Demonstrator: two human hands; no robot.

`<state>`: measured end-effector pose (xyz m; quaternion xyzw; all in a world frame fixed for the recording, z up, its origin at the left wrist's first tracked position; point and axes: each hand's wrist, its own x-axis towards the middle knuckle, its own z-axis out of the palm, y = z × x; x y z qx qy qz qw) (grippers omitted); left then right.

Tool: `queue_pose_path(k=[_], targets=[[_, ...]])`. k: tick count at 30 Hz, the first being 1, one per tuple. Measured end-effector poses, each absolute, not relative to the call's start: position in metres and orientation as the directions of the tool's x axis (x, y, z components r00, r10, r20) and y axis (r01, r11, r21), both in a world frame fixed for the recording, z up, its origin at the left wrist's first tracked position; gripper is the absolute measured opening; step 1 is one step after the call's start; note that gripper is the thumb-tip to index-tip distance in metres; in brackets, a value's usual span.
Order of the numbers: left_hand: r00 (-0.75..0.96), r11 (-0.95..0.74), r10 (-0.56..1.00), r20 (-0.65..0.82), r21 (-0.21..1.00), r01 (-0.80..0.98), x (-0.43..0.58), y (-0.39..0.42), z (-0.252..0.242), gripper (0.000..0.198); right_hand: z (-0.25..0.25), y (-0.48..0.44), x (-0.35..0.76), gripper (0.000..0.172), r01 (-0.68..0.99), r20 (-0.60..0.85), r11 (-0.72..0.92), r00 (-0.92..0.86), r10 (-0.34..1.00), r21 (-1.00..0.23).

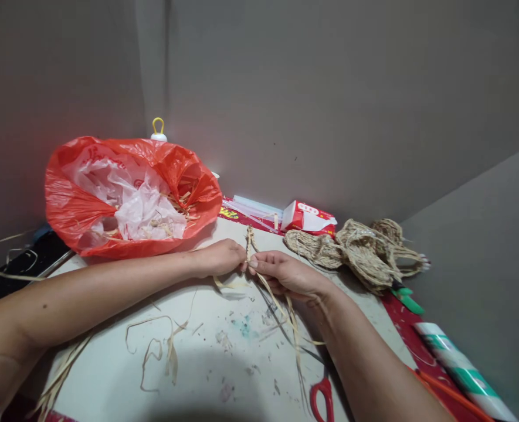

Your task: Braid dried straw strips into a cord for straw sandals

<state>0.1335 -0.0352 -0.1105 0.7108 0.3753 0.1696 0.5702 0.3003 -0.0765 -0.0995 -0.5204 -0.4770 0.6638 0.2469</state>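
Note:
A short straw braid [250, 237] stands up between my two hands near the middle of the white board [189, 357]. My left hand [224, 258] pinches its lower part from the left. On the other side, the thumb and fingers of my right hand [285, 272] are closed on the same braid. Loose straw strands [295, 334] trail from it below my right hand, down across the board. A few pale strands also hang under my left fingers, which are partly hidden.
A red plastic bag [189, 234] with straw and white plastic inside stands at the back left. Bundled braided straw [365, 255] lies at the right, beside a red tissue pack [308, 218]. Red-handled scissors [322, 401] rest at the front. Straw scraps [171, 357] litter the board.

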Motion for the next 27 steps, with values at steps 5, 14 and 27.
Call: queue_pose_path(k=[5,14,27], targets=[[0.698,0.106,0.652,-0.295,0.947,0.302,0.132,-0.033,-0.108,0.019,-0.099,-0.077,0.302,0.033,0.204,-0.443,-0.395,-0.335,0.832,-0.896],[0.726,0.208,0.598,-0.340,0.941,0.269,0.131,-0.036,-0.103,0.024,-0.095,-0.078,0.301,0.026,0.444,-0.384,-0.233,-0.288,0.877,-0.865],[0.624,0.100,0.734,-0.269,0.951,0.293,0.137,-0.042,-0.108,0.024,-0.083,-0.083,0.303,0.024,0.558,-0.359,-0.190,-0.210,0.910,-0.808]])
